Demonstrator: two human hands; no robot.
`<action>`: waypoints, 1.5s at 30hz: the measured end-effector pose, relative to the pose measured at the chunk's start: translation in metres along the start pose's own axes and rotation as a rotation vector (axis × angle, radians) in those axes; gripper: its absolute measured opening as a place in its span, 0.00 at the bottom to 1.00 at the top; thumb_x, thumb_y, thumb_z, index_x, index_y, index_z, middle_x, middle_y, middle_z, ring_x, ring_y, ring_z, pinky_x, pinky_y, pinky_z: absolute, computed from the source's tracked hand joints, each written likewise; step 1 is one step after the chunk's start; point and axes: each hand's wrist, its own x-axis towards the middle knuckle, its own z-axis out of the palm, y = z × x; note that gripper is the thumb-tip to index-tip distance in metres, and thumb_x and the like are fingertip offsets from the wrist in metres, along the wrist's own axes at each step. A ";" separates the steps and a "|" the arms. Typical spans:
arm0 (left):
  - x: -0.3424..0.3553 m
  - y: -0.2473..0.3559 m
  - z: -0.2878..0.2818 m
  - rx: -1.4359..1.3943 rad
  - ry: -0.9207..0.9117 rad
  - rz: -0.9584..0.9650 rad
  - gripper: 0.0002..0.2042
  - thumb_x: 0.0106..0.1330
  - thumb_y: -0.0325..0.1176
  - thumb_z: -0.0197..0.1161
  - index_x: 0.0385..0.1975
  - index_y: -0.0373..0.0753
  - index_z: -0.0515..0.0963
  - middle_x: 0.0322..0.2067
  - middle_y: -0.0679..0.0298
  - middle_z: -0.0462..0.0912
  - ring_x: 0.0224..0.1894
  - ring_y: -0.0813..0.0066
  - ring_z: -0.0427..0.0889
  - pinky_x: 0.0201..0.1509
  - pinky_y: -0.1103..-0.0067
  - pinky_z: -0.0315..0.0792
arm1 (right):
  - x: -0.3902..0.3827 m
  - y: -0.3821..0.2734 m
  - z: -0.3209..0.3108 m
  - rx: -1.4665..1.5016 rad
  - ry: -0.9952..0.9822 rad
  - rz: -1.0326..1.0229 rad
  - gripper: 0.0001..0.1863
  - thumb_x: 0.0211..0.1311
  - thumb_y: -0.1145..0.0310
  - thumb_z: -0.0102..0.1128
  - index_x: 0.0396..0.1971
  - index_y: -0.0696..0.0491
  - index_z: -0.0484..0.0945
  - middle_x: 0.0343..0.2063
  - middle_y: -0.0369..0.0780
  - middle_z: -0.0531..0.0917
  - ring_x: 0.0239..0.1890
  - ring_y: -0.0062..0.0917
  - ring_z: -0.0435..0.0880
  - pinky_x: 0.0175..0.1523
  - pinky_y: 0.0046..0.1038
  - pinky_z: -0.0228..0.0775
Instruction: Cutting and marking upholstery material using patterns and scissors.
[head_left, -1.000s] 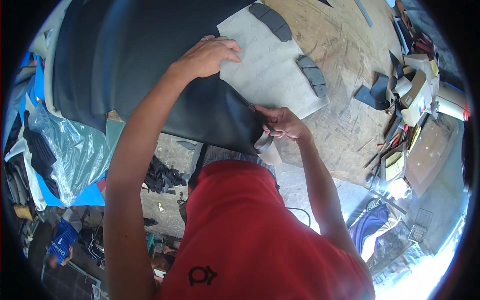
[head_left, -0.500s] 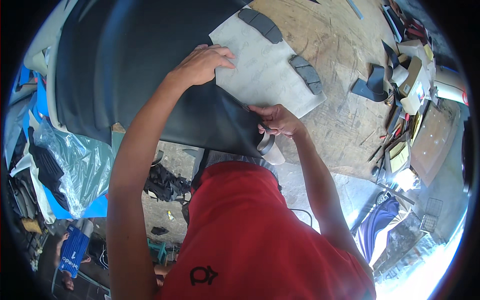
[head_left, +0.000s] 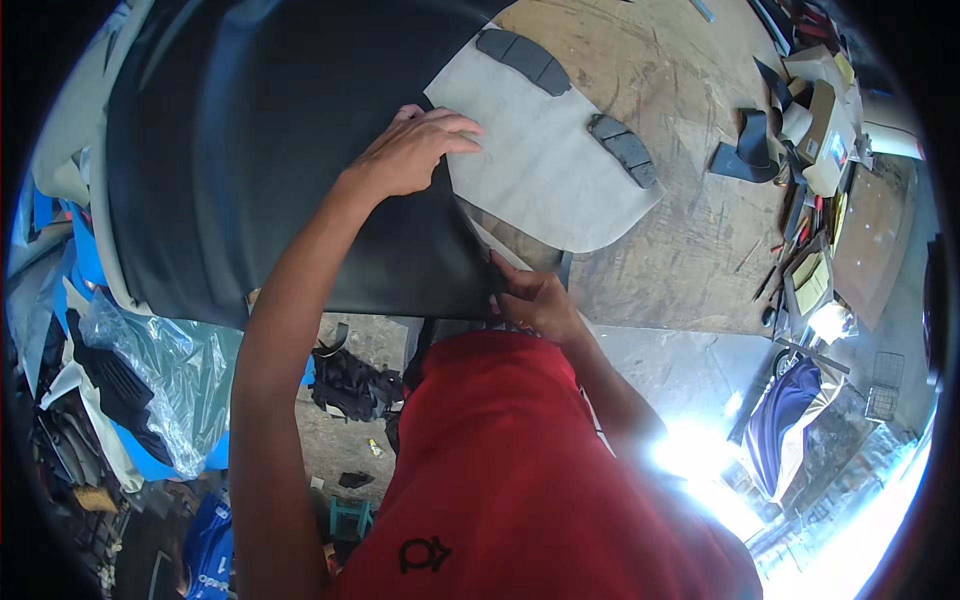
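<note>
A large black sheet, like leatherette (head_left: 280, 160), covers the left of the worktable and hangs over its near edge. My left hand (head_left: 420, 150) lies over its right border, fingers stretched onto a pale sheet (head_left: 540, 170). Nearer my body, my right hand (head_left: 540, 302) is closed at the black sheet's near right edge, where a pale strip (head_left: 497, 245) shows. Whether a tool is also inside that hand is hidden. Two curved dark grey pieces lie on the pale sheet, the upper piece (head_left: 523, 60) and the lower piece (head_left: 622, 150).
Bare scratched wood of the worktable (head_left: 660, 270) extends to the right. Black offcuts (head_left: 748, 150), boxes (head_left: 825, 135) and small tools crowd its right side. Clear plastic wrapping (head_left: 190, 370) lies at the left. Below, dark scraps (head_left: 355, 385) and a person in blue (head_left: 208, 550) are visible.
My right hand has come down toward my body, and the black sheet's right edge has drawn back from the pale sheet, baring wood between them. My left hand has barely shifted.
</note>
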 end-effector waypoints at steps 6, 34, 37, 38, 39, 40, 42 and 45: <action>-0.001 -0.014 -0.002 -0.003 0.010 0.055 0.23 0.57 0.13 0.57 0.48 0.43 0.87 0.61 0.74 0.82 0.60 0.73 0.77 0.64 0.66 0.64 | 0.016 0.030 0.034 0.392 0.051 -0.013 0.23 0.67 0.80 0.65 0.62 0.63 0.79 0.43 0.30 0.85 0.27 0.11 0.71 0.35 0.15 0.64; 0.049 -0.063 -0.046 -0.079 -0.002 0.131 0.20 0.52 0.09 0.52 0.41 0.31 0.86 0.50 0.66 0.87 0.46 0.57 0.85 0.57 0.66 0.78 | 0.046 0.024 0.050 0.557 0.083 -0.058 0.38 0.66 0.84 0.62 0.76 0.49 0.66 0.34 0.32 0.85 0.31 0.13 0.75 0.39 0.13 0.65; 0.053 -0.068 -0.048 -0.111 -0.016 0.111 0.22 0.51 0.09 0.52 0.42 0.32 0.86 0.48 0.65 0.88 0.45 0.57 0.85 0.57 0.67 0.78 | 0.049 0.018 0.045 0.560 0.063 -0.046 0.38 0.66 0.82 0.63 0.76 0.48 0.66 0.34 0.32 0.85 0.31 0.13 0.75 0.38 0.13 0.65; 0.055 -0.069 -0.048 -0.129 -0.021 0.098 0.22 0.51 0.09 0.51 0.42 0.32 0.86 0.47 0.64 0.88 0.45 0.57 0.85 0.56 0.67 0.78 | 0.051 0.017 0.044 0.560 0.052 -0.038 0.38 0.66 0.82 0.64 0.76 0.48 0.66 0.33 0.33 0.85 0.31 0.13 0.75 0.37 0.12 0.65; 0.055 -0.071 -0.048 -0.146 -0.026 0.085 0.23 0.51 0.09 0.51 0.43 0.32 0.86 0.46 0.64 0.89 0.45 0.57 0.85 0.56 0.67 0.78 | 0.052 0.015 0.042 0.559 0.040 -0.029 0.38 0.66 0.81 0.65 0.76 0.48 0.66 0.33 0.33 0.85 0.30 0.13 0.75 0.36 0.12 0.64; 0.058 -0.071 -0.050 -0.146 -0.029 0.089 0.23 0.51 0.09 0.51 0.43 0.32 0.86 0.46 0.64 0.89 0.45 0.57 0.85 0.56 0.67 0.78 | 0.055 0.015 0.040 0.563 0.043 -0.032 0.38 0.66 0.81 0.65 0.76 0.48 0.66 0.33 0.33 0.85 0.30 0.13 0.75 0.36 0.12 0.64; 0.061 -0.072 -0.053 -0.184 -0.057 0.051 0.25 0.51 0.09 0.51 0.45 0.34 0.87 0.46 0.63 0.89 0.44 0.57 0.85 0.55 0.67 0.78 | 0.062 0.017 0.036 0.550 0.013 -0.070 0.38 0.66 0.81 0.65 0.76 0.48 0.66 0.33 0.34 0.85 0.30 0.14 0.74 0.35 0.13 0.64; 0.064 -0.074 -0.058 -0.221 -0.088 0.009 0.26 0.50 0.09 0.50 0.46 0.36 0.87 0.46 0.62 0.89 0.44 0.58 0.85 0.55 0.67 0.78 | 0.071 0.017 0.033 0.537 -0.018 -0.107 0.38 0.66 0.80 0.66 0.76 0.48 0.66 0.33 0.35 0.85 0.29 0.14 0.74 0.33 0.13 0.63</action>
